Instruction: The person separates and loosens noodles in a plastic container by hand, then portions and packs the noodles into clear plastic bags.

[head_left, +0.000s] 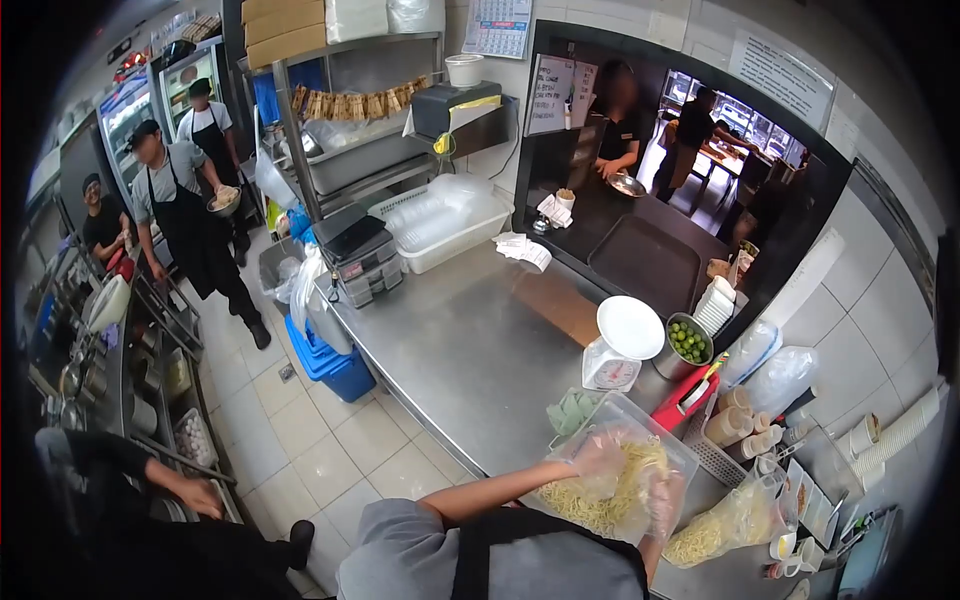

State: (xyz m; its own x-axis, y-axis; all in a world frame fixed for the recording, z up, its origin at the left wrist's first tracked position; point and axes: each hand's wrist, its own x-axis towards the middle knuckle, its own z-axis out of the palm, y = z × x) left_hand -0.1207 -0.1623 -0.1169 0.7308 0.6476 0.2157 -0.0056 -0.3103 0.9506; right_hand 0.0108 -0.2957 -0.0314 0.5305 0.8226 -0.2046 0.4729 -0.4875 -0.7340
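A clear plastic tub [682,452] of pale yellow noodles [590,512] sits at the near edge of the steel counter. My left hand [598,464], in a thin clear glove, reaches in from the left and grips noodles. On the tub's right side, my right hand [662,500], also gloved, closes on the same bunch between the hands. Noodles partly hide the fingers of both. Right of the tub lies a clear bag of noodles [725,525]. A green cloth [574,411] rests just beyond the tub's far left corner.
Beyond the tub stand a white dial scale [612,366], a pot of green limes [690,342] and a red holder [683,402]. A basket of containers [712,440] is at the right. Co-workers [185,200] stand along the left aisle; another person's arm [190,488] is nearby.
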